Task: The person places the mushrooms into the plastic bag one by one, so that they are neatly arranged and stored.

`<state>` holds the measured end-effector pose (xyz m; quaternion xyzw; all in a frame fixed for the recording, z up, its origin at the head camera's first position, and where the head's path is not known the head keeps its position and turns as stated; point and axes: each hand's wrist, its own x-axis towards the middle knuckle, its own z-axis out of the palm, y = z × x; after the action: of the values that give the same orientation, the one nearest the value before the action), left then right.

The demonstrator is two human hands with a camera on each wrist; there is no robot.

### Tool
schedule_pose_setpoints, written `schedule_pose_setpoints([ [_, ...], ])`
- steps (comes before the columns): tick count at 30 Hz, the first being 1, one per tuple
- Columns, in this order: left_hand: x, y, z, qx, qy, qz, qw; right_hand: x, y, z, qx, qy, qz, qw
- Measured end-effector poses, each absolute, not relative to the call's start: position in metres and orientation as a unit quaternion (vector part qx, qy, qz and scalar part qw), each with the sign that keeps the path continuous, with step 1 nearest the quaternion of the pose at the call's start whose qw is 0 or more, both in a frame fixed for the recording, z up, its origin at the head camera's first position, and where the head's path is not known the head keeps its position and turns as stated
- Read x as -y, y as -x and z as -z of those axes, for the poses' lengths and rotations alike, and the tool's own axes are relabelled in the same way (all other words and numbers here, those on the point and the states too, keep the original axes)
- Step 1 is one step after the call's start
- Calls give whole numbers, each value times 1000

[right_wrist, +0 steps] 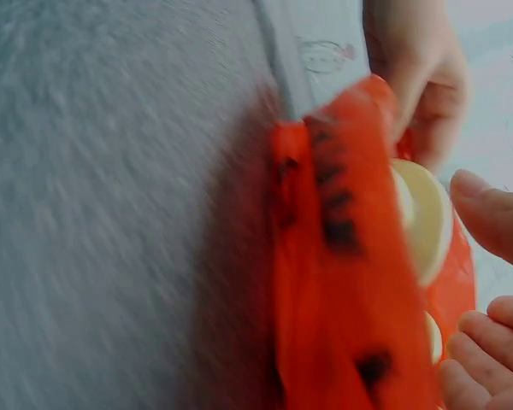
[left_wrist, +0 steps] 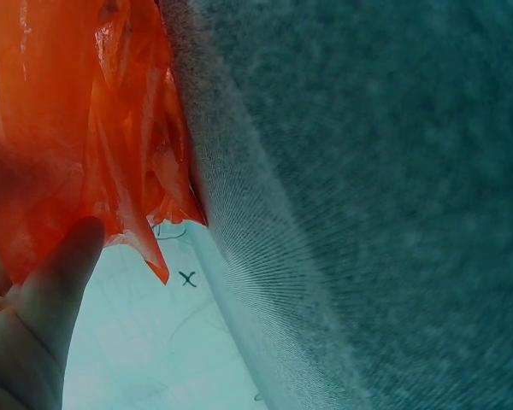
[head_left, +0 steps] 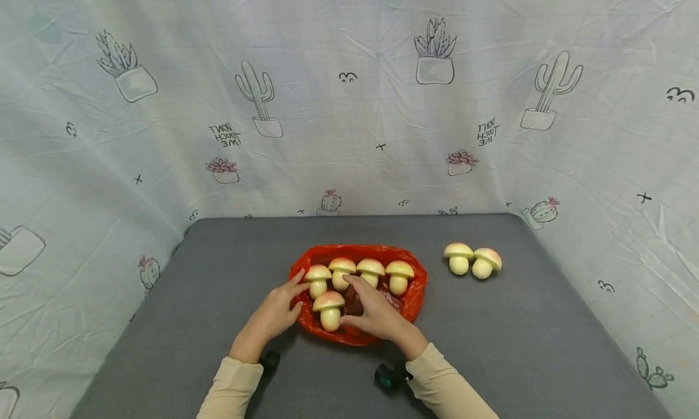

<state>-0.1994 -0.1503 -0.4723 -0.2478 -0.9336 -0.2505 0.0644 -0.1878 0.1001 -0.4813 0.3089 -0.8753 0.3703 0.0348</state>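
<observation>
A red plastic bag [head_left: 357,340] lies open in the middle of the table, its rim rolled into an oval. Inside sit several toy mushrooms with pale stems and yellowish, pink-tinged caps. My left hand [head_left: 275,310] holds the bag's left edge; in the left wrist view its thumb [left_wrist: 73,265] lies against the outside of the red plastic. Over the bag's front half, my right hand [head_left: 379,313] has its thumb and fingers spread apart. Right beside that hand stands the front mushroom [head_left: 330,319]. In the right wrist view, a mushroom cap [right_wrist: 429,222] shows near the thumb, with nothing pinched.
Two more mushrooms, one [head_left: 458,264] beside another [head_left: 485,267], stand at the back right of the grey table [head_left: 519,346]. A white curtain [head_left: 349,103] with cactus prints hangs behind and along both sides.
</observation>
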Motion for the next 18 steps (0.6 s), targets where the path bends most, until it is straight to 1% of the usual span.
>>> schedule_pose_setpoints([
  [5,150,200,473,933,249,252,70,-116,188,477,865,-291,-406,49],
  [11,150,200,473,932,250,254,64,-135,186,474,863,-262,-426,74],
  [16,151,200,473,933,246,258,55,-152,185,472,862,-243,-438,81],
  [18,152,200,473,932,247,258,55,-161,186,472,862,-241,-436,96],
])
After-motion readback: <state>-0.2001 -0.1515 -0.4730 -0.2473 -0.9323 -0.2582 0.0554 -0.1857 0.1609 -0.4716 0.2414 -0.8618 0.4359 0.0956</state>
